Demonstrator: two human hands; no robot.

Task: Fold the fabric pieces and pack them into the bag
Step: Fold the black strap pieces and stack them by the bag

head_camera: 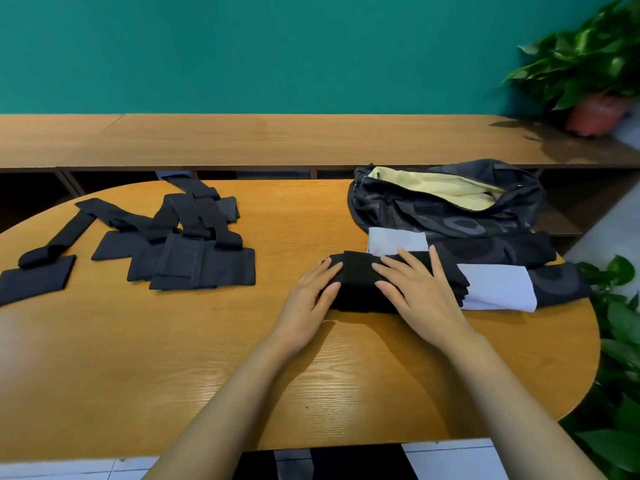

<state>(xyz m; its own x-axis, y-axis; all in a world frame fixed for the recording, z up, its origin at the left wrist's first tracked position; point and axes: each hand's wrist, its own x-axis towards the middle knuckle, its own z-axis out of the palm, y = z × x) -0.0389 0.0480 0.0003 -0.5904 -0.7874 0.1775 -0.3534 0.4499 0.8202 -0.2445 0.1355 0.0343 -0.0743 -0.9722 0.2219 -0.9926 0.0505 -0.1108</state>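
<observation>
1. Wall (277, 46): teal, spans the full background.
2. Desk (173, 358): oval wooden top that carries all task items.
3. Shelf unit (277, 140): long wooden top behind the desk, with dark compartments below it.
4. Bag (450, 216): dark with a circle pattern, lying at the far right of the desk. Its mouth is open and exposes a pale yellow lining (433, 188).
5. Loose fabric pile (194, 251): dark flat pieces and straps, overlapping at the far left of the desk, well apart from the bag.
6. Potted plant (588, 64): green leaves in a reddish pot, standing on the right end of the shelf unit. More foliage (620, 341) shows beside the right edge of the desk.
7. White fabric pieces: 1 (495, 287) lies right of the hands and touches the bag's dark patterned cloth; another (394, 240) lies against the near side of the bag.
8. Folded black fabric (356, 282): compact stack at centre right of the desk, just in front of the bag and overlapping the white pieces.
9. Left hand (311, 296): grip apart, fingers straight and laid on the left end of the folded black fabric.
10. Right hand (419, 289): grip apart, fingers spread flat, pressing on the top of the same stack.
</observation>
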